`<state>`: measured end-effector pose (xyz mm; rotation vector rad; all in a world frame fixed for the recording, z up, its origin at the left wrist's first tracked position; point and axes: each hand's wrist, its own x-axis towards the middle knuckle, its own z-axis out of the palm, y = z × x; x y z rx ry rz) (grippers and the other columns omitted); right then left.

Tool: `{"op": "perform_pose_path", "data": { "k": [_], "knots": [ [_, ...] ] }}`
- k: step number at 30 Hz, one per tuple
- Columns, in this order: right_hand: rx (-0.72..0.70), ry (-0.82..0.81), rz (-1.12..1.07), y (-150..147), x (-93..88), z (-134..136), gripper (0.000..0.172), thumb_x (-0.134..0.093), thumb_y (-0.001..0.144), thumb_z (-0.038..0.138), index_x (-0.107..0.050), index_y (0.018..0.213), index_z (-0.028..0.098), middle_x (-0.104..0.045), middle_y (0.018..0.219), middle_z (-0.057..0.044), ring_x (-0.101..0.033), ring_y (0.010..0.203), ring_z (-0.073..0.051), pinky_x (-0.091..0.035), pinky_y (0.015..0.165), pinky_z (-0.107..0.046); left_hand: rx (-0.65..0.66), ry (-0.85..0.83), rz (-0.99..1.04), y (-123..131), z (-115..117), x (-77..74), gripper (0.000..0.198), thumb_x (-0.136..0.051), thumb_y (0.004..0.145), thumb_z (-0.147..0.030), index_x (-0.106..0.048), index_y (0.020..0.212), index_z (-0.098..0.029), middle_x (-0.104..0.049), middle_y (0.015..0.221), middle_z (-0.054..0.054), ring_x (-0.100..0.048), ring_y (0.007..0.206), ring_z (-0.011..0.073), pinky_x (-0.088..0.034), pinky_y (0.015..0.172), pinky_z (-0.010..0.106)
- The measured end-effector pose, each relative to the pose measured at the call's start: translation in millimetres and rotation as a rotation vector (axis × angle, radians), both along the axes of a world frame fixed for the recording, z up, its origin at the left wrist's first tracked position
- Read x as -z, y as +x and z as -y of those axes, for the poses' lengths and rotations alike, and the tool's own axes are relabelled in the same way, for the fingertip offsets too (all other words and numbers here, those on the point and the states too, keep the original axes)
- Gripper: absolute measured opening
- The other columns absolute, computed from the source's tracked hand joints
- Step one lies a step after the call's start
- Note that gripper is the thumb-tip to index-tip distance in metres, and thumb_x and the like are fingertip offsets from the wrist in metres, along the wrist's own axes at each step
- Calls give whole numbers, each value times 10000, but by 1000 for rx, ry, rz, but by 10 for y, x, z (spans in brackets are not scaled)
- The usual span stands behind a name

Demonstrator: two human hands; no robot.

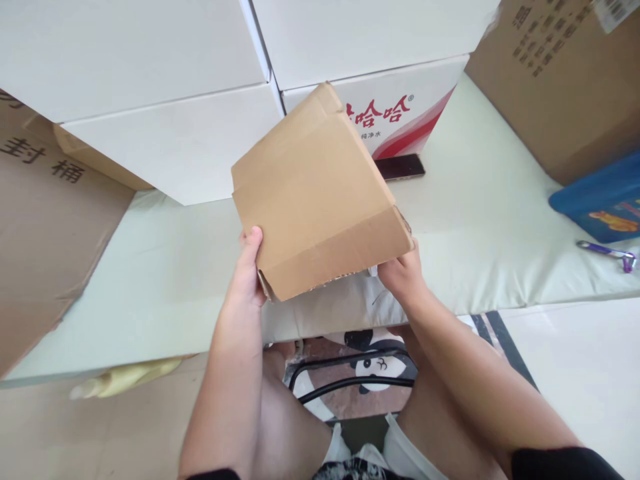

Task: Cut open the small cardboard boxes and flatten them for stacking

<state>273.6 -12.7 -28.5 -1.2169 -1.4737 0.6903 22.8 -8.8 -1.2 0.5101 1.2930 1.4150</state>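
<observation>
A small brown cardboard box [315, 193] is held tilted above the near edge of a pale green table [165, 280]. My left hand [247, 270] grips its lower left corner, thumb up along the side. My right hand [400, 273] holds the lower right corner from beneath, fingers mostly hidden by the box. The box's taped face is turned toward me.
Large white cartons [170, 87] stand at the back, one with red print [395, 110]. A dark phone [400, 167] lies behind the box. Brown cartons sit at left [45, 220] and back right [565, 80]. A blue item [600, 200] and a purple tool [607, 252] lie at right.
</observation>
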Motion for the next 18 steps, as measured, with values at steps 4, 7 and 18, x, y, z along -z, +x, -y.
{"op": "perform_pose_path", "data": {
  "k": [4, 7, 18],
  "knots": [
    [11, -88, -118, -26, -31, -43, 405, -657, 866, 370, -597, 1254, 270, -709, 1189, -87, -687, 1025, -250, -597, 809, -391, -16, 178, 24, 40, 20, -83, 616, -880, 710, -606, -708, 1164, -227, -747, 1310, 83, -581, 1432, 361, -544, 1166, 460],
    [99, -144, -213, -40, -74, -60, 297, -694, 852, 443, -588, 1042, 241, -664, 958, -34, -606, 781, -162, -528, 659, -296, -56, 343, 47, 74, 26, -123, 530, -820, 792, -572, -708, 1175, -224, -761, 1291, 47, -523, 1481, 332, -512, 1191, 439],
    [-227, 94, 238, -114, -35, 34, 232, -580, 870, 310, -724, 1042, 252, -757, 1218, -126, -679, 1181, -342, -557, 1056, -562, -28, 215, 28, 108, 31, -97, 620, -859, 710, -627, -694, 1138, -209, -741, 1294, 82, -568, 1422, 364, -535, 1155, 495]
  ]
}}
